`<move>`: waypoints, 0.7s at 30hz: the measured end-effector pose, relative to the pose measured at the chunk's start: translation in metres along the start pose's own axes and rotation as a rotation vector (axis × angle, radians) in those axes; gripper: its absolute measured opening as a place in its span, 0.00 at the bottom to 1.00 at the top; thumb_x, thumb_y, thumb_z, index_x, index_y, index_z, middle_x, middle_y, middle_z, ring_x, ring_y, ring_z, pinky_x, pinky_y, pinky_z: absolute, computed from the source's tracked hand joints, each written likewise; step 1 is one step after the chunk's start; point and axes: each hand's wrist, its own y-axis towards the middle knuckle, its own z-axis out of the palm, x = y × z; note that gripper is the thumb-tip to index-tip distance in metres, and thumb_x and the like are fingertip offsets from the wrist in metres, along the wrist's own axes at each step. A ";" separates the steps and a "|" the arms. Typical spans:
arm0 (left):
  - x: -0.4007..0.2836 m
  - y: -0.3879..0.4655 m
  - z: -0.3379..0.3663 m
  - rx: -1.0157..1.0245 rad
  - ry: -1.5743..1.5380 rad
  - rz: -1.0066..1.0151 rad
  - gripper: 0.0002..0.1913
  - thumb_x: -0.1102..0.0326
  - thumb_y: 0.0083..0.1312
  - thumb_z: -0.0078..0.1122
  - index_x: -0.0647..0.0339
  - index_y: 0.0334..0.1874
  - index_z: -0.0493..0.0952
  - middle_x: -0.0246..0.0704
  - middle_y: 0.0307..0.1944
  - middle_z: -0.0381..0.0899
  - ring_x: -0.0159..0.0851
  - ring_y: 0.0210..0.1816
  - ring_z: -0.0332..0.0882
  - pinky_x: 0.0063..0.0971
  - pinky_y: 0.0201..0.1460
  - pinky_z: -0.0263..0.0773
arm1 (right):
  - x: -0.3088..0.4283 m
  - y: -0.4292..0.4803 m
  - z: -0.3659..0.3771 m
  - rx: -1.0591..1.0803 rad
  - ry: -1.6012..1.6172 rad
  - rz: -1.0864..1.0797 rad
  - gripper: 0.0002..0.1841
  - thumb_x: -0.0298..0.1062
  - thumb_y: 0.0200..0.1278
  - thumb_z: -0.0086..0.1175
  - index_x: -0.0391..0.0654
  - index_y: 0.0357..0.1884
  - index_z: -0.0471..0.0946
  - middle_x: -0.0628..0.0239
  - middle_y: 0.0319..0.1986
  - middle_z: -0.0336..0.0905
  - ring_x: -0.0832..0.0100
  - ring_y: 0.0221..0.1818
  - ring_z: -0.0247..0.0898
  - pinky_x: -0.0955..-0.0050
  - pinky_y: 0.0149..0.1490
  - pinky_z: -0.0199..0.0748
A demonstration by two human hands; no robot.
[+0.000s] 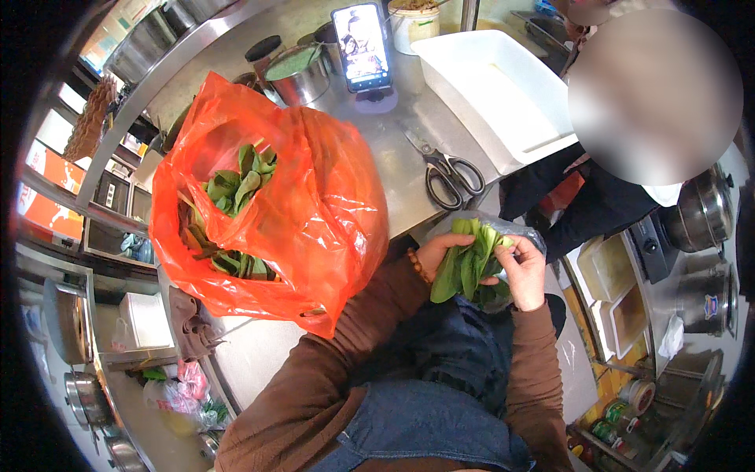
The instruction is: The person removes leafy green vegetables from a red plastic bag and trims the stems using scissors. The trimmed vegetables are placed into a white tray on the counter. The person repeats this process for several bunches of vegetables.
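Note:
A bunch of leafy greens [469, 268] is in my left hand [439, 253], above my lap. The fingers of my right hand [522, 268] pinch the pale stem end of the bunch. Under and behind both hands is a translucent plastic bag [522, 227], partly hidden. An orange-red plastic bag [330, 194] stands to the left, with more leafy greens [242, 180] showing through its openings. Black-handled scissors [451, 174] lie on the steel table [401, 203], just beyond my hands.
A white plastic tub [501, 88] stands at the table's back right, near another person [548, 200] in dark clothing. A lit phone [363, 50] rests on a stand, beside a steel pot [298, 74]. Food trays [619, 295] and a lidded pot [702, 206] are at the right.

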 end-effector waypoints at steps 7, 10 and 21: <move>-0.004 0.001 -0.002 -0.012 0.103 0.074 0.28 0.57 0.75 0.56 0.64 0.73 0.74 0.43 0.69 0.81 0.49 0.67 0.81 0.50 0.74 0.74 | 0.003 0.003 -0.020 0.015 0.051 -0.021 0.11 0.33 0.77 0.62 0.35 0.52 0.84 0.70 0.42 0.86 0.79 0.45 0.78 0.75 0.53 0.76; -0.007 0.001 -0.001 0.033 0.136 0.059 0.30 0.55 0.77 0.51 0.65 0.77 0.70 0.44 0.74 0.75 0.51 0.74 0.74 0.58 0.77 0.68 | 0.004 0.003 -0.027 0.052 0.232 0.068 0.11 0.33 0.79 0.59 0.37 0.53 0.85 0.69 0.45 0.87 0.78 0.46 0.81 0.75 0.54 0.78; -0.004 0.002 0.007 0.057 0.038 0.032 0.27 0.58 0.78 0.52 0.64 0.75 0.70 0.51 0.71 0.76 0.60 0.68 0.78 0.72 0.67 0.76 | 0.029 0.004 -0.039 0.125 0.181 0.228 0.15 0.40 0.82 0.56 0.38 0.55 0.82 0.61 0.52 0.88 0.75 0.48 0.81 0.72 0.55 0.79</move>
